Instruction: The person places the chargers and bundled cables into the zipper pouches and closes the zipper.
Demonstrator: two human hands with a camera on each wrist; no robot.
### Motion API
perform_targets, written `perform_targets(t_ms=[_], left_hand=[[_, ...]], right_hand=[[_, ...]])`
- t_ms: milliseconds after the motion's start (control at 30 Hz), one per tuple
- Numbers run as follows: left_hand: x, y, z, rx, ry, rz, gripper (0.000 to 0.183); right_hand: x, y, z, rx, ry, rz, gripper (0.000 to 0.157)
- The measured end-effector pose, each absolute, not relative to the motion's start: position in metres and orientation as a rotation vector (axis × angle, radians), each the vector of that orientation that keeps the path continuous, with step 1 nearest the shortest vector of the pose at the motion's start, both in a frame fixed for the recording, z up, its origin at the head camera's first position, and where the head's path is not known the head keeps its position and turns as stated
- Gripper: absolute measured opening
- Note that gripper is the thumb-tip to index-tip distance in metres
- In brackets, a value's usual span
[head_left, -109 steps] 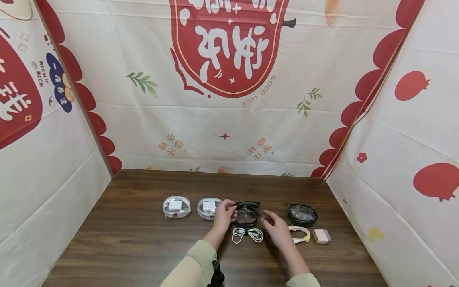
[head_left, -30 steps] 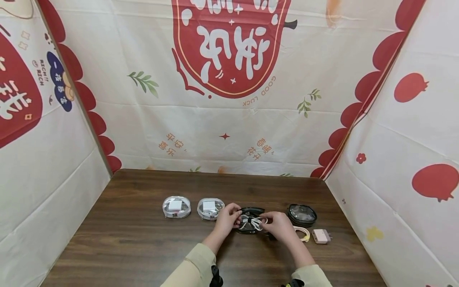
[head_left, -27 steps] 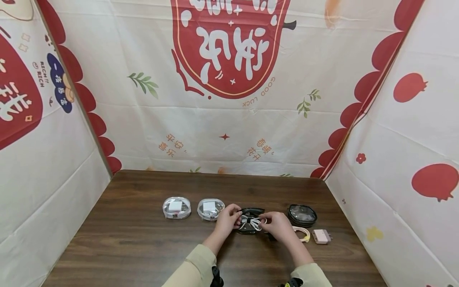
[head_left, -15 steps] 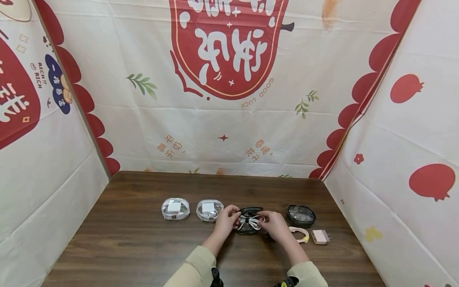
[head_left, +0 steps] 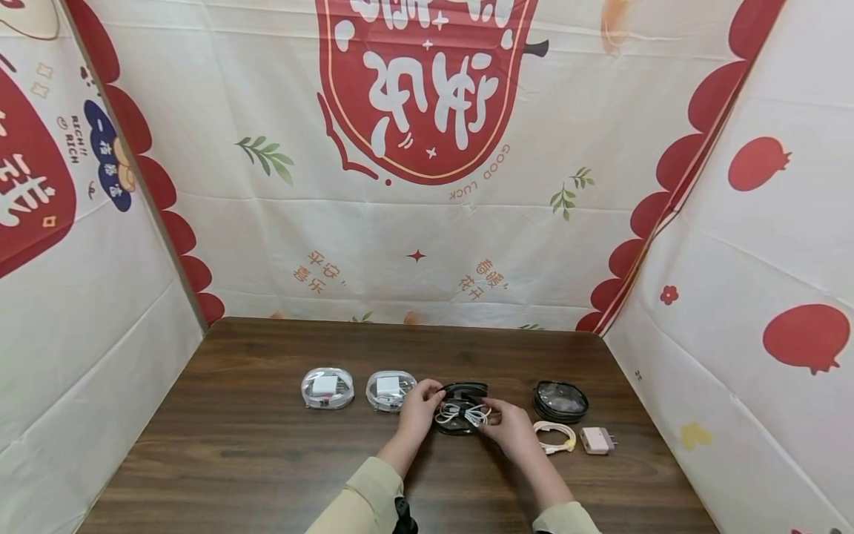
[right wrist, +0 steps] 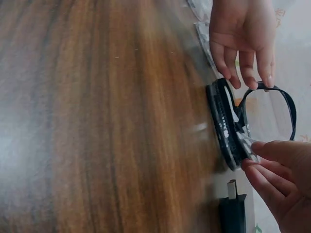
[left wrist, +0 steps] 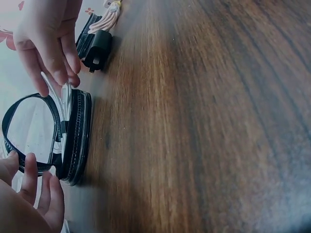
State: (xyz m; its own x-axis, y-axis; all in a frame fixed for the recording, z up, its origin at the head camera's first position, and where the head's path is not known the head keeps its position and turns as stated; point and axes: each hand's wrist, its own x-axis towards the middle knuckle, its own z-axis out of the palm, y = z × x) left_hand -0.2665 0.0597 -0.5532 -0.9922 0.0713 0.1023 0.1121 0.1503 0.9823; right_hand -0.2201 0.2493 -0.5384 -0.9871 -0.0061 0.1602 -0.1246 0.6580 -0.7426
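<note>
A black-rimmed clear zip pouch (head_left: 460,429) lies on the table with its lid raised. My left hand (head_left: 416,411) pinches the lid's black rim (left wrist: 9,119) at the pouch's left side. A white charging cable (head_left: 475,413), coiled and bound by a black strap, sits within the pouch's opening. At the cable's right end is my right hand (head_left: 512,429), its thumb and fingers pinching the white loops, as the right wrist view shows. A black plug adapter (right wrist: 233,213) lies near the right hand; in the head view that hand hides it.
Two clear cases (head_left: 328,389) with white plugs stand to the left, the nearer one close to my left hand. On the right lie a closed black-rimmed pouch (head_left: 560,401), a cream cable (head_left: 555,437) and a pale plug adapter (head_left: 597,440). Cloth walls enclose the table (head_left: 253,445).
The white cable lay in front of the pouch; my right hand has brought it onto the pouch. In the last half second it has shifted slightly left and the lid stands more upright.
</note>
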Motion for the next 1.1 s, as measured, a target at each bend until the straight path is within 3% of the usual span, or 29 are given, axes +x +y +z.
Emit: perform_targets(t_ms=[133,433,700,1100], left_hand=[[-0.267,0.06,-0.555,-0.202,-2.35,-1.973,0.005],[-0.268,0.059,-0.555,-0.191,-2.37,-1.952,0.004],[-0.268,0.057,-0.551,-0.209,-2.43,-1.927,0.004],[-0.269,0.054,-0.55,-0.222,-2.43,-1.901,0.004]], right_hand=[[-0.219,0.249,-0.541,0.148,-2.728,1.167,0.052],[-0.224,0.247,-0.541,0.205,-2.62,1.018,0.028],[-0.232,0.243,-0.533,0.265,-2.605,0.976,0.023],[-0.238,0.243,-0.535,0.337,-2.653,1.131,0.036]])
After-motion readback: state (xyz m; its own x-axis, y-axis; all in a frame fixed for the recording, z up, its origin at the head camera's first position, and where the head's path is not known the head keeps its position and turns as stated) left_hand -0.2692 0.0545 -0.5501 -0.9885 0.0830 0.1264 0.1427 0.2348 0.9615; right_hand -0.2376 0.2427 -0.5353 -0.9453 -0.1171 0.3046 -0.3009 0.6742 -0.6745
